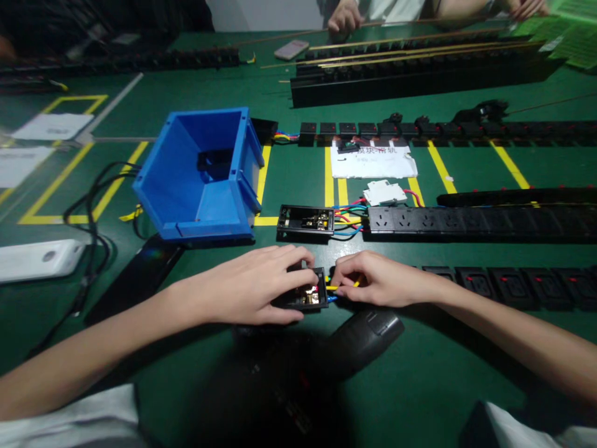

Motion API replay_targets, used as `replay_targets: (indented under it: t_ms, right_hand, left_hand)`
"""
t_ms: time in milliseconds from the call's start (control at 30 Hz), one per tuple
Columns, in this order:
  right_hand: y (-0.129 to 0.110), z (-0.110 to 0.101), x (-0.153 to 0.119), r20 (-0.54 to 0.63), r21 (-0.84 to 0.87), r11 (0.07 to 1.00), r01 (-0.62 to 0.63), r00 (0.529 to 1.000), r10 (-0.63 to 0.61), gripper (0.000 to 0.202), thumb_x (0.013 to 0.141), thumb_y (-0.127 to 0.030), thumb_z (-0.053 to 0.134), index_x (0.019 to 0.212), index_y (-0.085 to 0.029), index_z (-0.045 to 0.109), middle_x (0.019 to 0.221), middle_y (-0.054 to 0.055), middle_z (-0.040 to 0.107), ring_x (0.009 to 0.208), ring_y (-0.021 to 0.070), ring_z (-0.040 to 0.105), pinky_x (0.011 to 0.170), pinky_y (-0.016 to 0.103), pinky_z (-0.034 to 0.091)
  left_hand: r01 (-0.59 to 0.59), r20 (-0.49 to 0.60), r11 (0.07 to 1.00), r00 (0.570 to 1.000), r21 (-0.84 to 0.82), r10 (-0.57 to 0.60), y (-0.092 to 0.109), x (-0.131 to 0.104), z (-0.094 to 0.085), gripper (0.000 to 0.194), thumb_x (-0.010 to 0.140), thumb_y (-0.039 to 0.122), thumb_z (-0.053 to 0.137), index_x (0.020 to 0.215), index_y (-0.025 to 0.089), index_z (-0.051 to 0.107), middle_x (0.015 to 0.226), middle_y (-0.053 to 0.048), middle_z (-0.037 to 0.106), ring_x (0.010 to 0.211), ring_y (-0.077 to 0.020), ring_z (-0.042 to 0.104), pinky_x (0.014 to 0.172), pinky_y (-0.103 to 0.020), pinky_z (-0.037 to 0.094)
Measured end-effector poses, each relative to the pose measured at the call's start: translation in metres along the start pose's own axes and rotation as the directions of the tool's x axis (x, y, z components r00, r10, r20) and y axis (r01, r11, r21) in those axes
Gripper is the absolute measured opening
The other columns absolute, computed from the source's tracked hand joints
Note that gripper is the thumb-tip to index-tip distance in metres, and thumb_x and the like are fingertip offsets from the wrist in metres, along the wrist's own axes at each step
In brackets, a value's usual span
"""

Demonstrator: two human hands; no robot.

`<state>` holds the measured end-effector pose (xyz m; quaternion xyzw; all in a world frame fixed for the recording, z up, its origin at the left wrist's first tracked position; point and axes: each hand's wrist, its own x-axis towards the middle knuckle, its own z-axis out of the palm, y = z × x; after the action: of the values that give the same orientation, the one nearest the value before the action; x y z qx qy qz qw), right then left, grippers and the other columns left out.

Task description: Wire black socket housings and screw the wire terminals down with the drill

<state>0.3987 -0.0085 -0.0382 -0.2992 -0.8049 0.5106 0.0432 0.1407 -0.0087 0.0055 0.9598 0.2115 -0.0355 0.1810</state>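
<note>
My left hand (pixel 275 283) is wrapped over a small open black housing (pixel 323 290) with brass-coloured terminals inside, its fingers curled on the top and near edges. Just right of it, my right hand (pixel 368 278) pinches a yellow wire (pixel 332 288) that enters the housing's right end. A blue wire (pixel 332 299) shows below the yellow one. Part of the housing is hidden under my left fingers. Beyond my hands lies a similar open black housing (pixel 305 222), joined by coloured wires (pixel 347 231) to a long black socket strip (pixel 420 223).
A blue bin (pixel 209 227) stands behind my left hand, with a black part inside. A dark handheld tool (pixel 366 339) lies close below my hands. More black strips (pixel 499 286) run right and across the back. Another person's hand (pixel 345 17) is at the far edge.
</note>
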Motion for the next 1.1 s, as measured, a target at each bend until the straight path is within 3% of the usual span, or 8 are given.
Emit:
replay_targets:
  t_ms: [333,567,767,1100]
  right_hand:
    - [-0.001,-0.001,0.002,-0.002,-0.052,0.998,-0.025,1.0,0.025,0.012,0.083,-0.02,0.056,0.074,-0.014,0.052,0.072,-0.003,0.049,0.066,0.0057,0.044,0.062,0.019,0.031]
    - [-0.004,0.003,0.001,-0.073,-0.114,0.987,-0.11,0.992,0.102,0.006,0.079,-0.02,0.058,0.082,-0.017,0.062,0.074,-0.004,0.058,0.066,0.0064,0.047,0.062,0.02,0.031]
    - [-0.003,0.003,0.001,-0.093,-0.096,0.986,-0.139,0.987,0.13,0.008,0.08,-0.024,0.059,0.078,-0.016,0.061,0.07,-0.004,0.058,0.064,0.0065,0.049,0.061,0.019,0.032]
    - [-0.002,0.002,0.001,-0.082,-0.066,0.99,-0.128,0.989,0.123,0.006,0.079,-0.021,0.06,0.077,-0.016,0.06,0.07,-0.004,0.058,0.063,0.0054,0.048,0.058,0.018,0.032]
  left_hand:
    - [-0.006,-0.06,1.0,0.998,-0.028,0.005,-0.001,-0.008,0.026,0.031,0.094,0.04,0.05,0.119,0.022,0.056,0.134,-0.013,0.046,0.115,-0.0272,0.054,0.097,-0.042,0.048]
    - [0.021,-0.108,0.996,0.994,-0.083,-0.03,-0.003,-0.007,0.038,0.03,0.093,0.04,0.051,0.116,0.021,0.058,0.137,-0.012,0.044,0.117,-0.0253,0.053,0.097,-0.039,0.048]
    - [0.044,-0.125,0.987,0.99,-0.157,-0.064,-0.004,-0.006,0.042,0.029,0.091,0.038,0.054,0.114,0.022,0.058,0.136,-0.009,0.045,0.116,-0.0224,0.052,0.098,-0.034,0.046]
    - [0.082,-0.085,0.986,0.992,-0.143,-0.094,-0.002,-0.005,0.043,0.029,0.089,0.037,0.057,0.113,0.022,0.056,0.129,-0.009,0.05,0.11,-0.0237,0.053,0.093,-0.036,0.046]
